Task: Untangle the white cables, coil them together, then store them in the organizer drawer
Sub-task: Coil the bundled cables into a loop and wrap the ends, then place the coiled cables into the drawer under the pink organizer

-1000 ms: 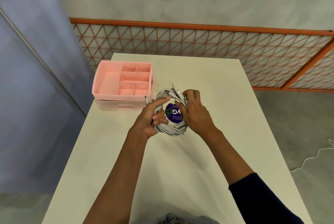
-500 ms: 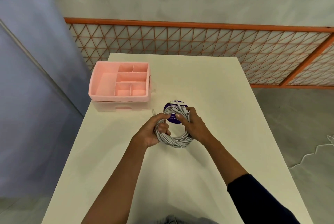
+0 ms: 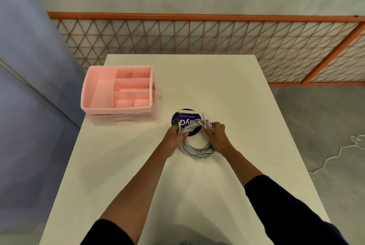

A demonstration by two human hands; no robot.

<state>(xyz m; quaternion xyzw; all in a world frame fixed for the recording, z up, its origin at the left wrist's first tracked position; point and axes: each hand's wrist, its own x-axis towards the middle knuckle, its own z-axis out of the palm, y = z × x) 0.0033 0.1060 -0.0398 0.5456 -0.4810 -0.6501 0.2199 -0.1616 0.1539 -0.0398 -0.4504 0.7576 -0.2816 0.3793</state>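
A: Shifted down toward the frame's centre against a second ago, noted for the coil of white cables point(image 3: 195, 151). Purple disc point(image 3: 182, 118) now showing mostly above the ring, no longer through its middle.

B: Confirmed. Gripped on both sides: left hand point(image 3: 174, 136) curled round the left arc, right hand point(image 3: 216, 136) pinching the right arc together with the loose plug ends (plug count not readable). Cannot tell whether resting on the table point(image 3: 217, 90) or held just above it.

A: Judged: coiling about done, storing not begun. Drawer status?

B: Looks closed. Drawer point(image 3: 126, 120) under the pink organizer point(image 3: 116, 109), upper left of frame, well apart from the coil.

A: For the step in hand: keep the plug ends trapped under the fingers to stop the loops springing. Pass the whole ring to one hand, then free the other for the drawer pull. Squeeze to an oval if the drawer proves shallow.
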